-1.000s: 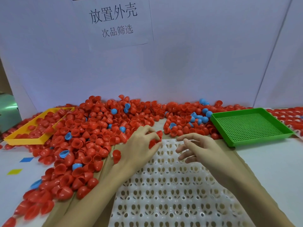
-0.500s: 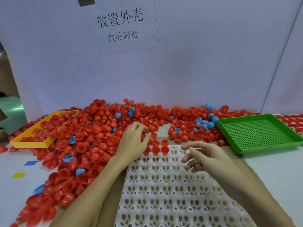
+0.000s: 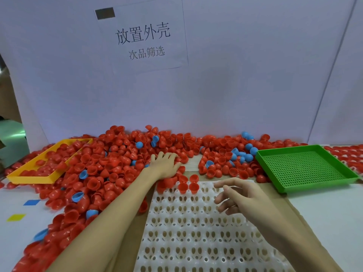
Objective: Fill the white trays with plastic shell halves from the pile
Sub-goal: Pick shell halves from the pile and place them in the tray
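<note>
The left hand (image 3: 165, 164) no longer pinches a red plastic shell half; it now reaches into the pile of red shell halves (image 3: 110, 169), apparently palm-down. More shells sit in the white perforated plastic tray (image 3: 196, 228).

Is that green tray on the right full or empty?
Empty. The green tray shows only its bare perforated floor, while the red shells lie outside it on the table.

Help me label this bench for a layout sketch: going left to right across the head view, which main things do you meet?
yellow tray → pile of red and blue shell halves → left hand on the pile → white tray → right hand above it → green tray
</note>
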`<act>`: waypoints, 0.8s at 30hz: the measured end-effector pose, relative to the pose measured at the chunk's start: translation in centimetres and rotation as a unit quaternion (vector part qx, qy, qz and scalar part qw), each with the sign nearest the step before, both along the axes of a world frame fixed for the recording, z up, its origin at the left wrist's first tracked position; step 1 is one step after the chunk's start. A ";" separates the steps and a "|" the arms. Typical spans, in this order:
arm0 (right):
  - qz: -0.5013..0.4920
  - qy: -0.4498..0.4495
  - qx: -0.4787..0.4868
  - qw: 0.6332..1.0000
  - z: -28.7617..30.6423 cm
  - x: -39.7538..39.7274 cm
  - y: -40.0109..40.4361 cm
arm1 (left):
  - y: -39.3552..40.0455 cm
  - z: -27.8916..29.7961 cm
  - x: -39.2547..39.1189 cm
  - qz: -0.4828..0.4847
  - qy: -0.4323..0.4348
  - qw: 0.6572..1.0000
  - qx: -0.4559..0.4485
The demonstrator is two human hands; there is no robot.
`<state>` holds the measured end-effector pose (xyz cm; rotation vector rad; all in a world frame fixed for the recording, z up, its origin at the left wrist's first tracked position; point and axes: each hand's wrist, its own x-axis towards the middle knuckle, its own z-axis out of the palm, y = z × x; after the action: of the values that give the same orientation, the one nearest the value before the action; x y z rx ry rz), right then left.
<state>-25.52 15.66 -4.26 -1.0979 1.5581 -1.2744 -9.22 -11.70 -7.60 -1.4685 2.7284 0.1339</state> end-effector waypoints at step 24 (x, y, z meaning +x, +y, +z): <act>-0.016 -0.008 -0.039 0.999 0.7 0.3 0.4 | 4.5 1.9 2.9 -0.005 0.448 0.890 -0.079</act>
<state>-25.27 16.01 -3.60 -1.1135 1.5311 -1.3722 -6.29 -7.18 -5.67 -1.7512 3.5006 0.7943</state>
